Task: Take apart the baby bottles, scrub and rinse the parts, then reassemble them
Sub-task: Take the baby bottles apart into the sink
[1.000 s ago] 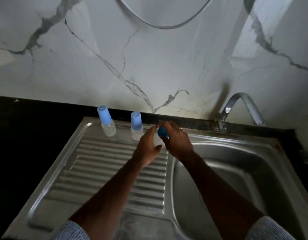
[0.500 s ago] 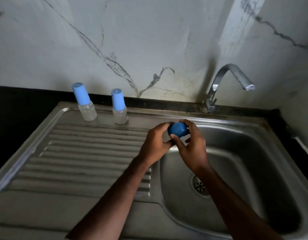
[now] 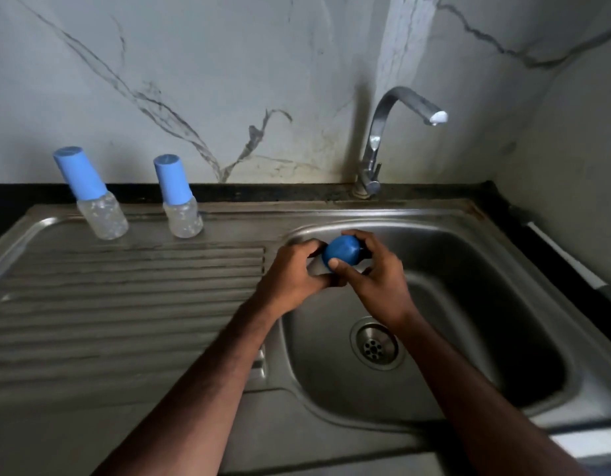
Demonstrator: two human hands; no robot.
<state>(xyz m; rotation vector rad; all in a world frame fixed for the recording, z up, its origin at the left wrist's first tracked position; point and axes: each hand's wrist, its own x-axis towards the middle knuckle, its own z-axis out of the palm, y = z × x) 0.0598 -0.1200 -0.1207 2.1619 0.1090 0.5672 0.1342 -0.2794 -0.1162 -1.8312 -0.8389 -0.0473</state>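
Overhead, a veined marble wall [image 3: 228,80] fills the upper frame above a brushed steel sink [image 3: 503,269] with ribbed drainboard [image 3: 125,304]. Upper left, two clear bottles [image 3: 103,214] [image 3: 183,216] with smooth cylindrical blue caps stand apart. At centre, the left hand [image 3: 293,273] grips a third bottle's body, mostly hidden, while the right hand [image 3: 376,273] pinches its rounded blue cap [image 3: 341,254].

The left hand [image 3: 293,269] is hiding the held bottle's body [image 3: 316,267]; only its blue cap [image 3: 343,252] is showing.
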